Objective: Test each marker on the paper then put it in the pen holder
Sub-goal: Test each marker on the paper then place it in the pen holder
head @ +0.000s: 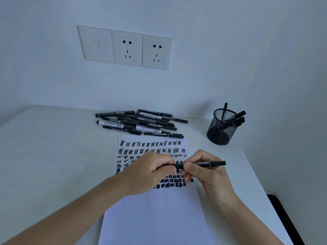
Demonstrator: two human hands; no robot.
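Observation:
Both hands hold one black marker (210, 163) level above the paper (155, 209). My left hand (150, 171) grips its left end, the cap side, with curled fingers. My right hand (200, 169) pinches the barrel, and the right end sticks out past my knuckles. The sheet's upper half is covered with rows of black scribbles. A pile of several black markers (141, 123) lies beyond the paper. The black mesh pen holder (222, 129) stands at the right with several markers in it.
The white table (53, 156) meets the wall at the back, where wall sockets (127, 47) are mounted. The table's right edge (269, 200) drops off to a dark floor. Bare tabletop lies left of the paper.

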